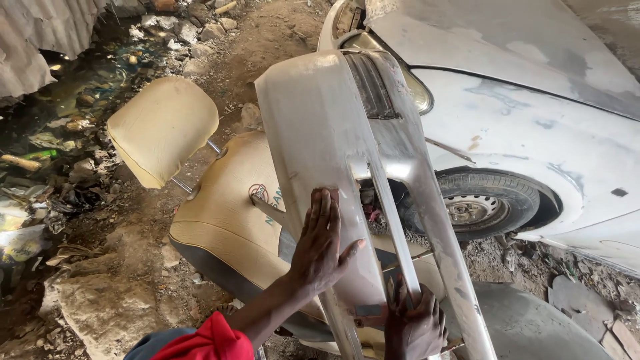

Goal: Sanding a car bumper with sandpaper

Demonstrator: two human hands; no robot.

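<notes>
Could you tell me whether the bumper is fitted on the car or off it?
Off: the bumper leans over a car seat.

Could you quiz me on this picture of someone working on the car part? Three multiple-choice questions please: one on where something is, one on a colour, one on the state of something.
1. Where does the left hand lie?
A. flat on the grey bumper panel
B. on the car's wheel
C. on the ground

2. What colour is the car seat lying behind the panel?
A. black
B. tan
C. bright blue

3. How is the right hand set?
A. open and held up in the air
B. closed around a lower strip of the panel
C. resting on the headrest

Answers:
1 A, the palm and spread fingers press on the panel's face.
2 B, the seat and its headrest are both tan.
3 B, its fingers curl round the strip near the picture's bottom edge.
</notes>
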